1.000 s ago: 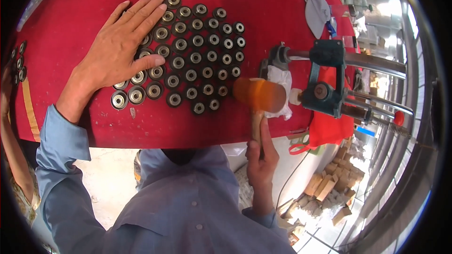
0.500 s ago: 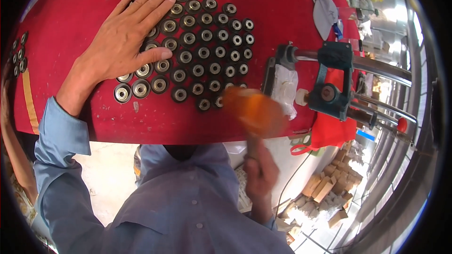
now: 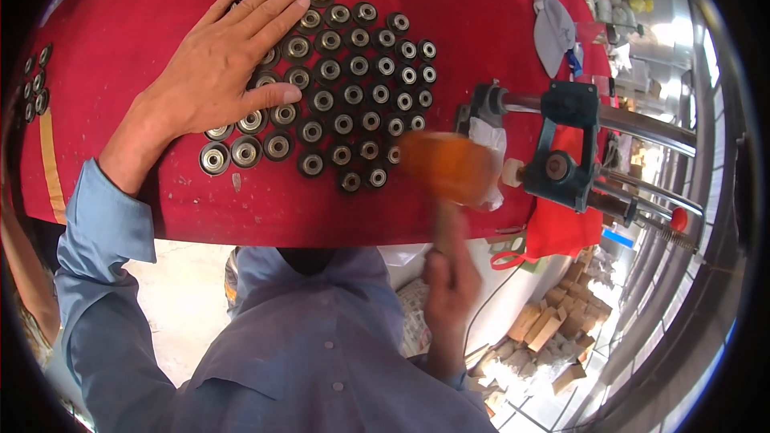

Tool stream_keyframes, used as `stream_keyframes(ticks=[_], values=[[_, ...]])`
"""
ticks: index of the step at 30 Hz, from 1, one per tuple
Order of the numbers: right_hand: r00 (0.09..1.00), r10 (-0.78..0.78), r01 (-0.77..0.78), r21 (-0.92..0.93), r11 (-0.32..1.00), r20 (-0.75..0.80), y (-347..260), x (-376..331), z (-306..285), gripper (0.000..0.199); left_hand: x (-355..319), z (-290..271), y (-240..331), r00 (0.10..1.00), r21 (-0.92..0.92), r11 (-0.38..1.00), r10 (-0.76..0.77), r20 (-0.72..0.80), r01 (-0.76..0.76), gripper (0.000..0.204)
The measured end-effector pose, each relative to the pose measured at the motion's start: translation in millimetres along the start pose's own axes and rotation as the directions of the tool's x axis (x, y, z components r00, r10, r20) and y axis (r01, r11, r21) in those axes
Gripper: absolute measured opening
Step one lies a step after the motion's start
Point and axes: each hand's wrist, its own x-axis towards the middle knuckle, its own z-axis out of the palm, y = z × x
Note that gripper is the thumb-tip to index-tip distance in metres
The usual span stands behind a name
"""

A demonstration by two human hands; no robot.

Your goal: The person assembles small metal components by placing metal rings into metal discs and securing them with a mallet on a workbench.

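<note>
My left hand (image 3: 210, 68) lies flat, fingers stretched out, over the left part of a cluster of round black wheels with metal bearing centres (image 3: 353, 95). It covers some of them; the rest lie side by side on the red cloth. In my right hand (image 3: 451, 289) is the handle of a mallet, gripped near the table's front edge. Blurred by motion, the mallet's orange head (image 3: 451, 170) is over the cluster's lower right side and hides what lies beneath it.
A dark green hand press (image 3: 559, 144) with steel rods stands at the right, beside a clear plastic bag (image 3: 491, 140). Behind it lies a grey cap (image 3: 553, 32). More wheels (image 3: 37, 84) sit at the far left, above a yellow strip (image 3: 51, 164). Another person's arm (image 3: 28, 269) shows there.
The mallet and my right hand have shifted slightly; the mallet head is a little farther right. My left hand keeps its place on the wheels. The view has shifted slightly.
</note>
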Motion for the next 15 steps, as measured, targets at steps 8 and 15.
stream_keyframes(ticks=[8,15], values=[[0.973,0.224,-0.231,0.221,0.947,0.057,-7,9,-8,0.053,-2,1,0,1.000,-0.014,1.000,-0.016,0.013,0.016,0.099],[0.995,0.073,-0.072,-0.014,0.997,0.062,-1,34,17,0.053,0,-2,2,1.000,-0.021,1.000,-0.018,0.007,0.018,0.100]])
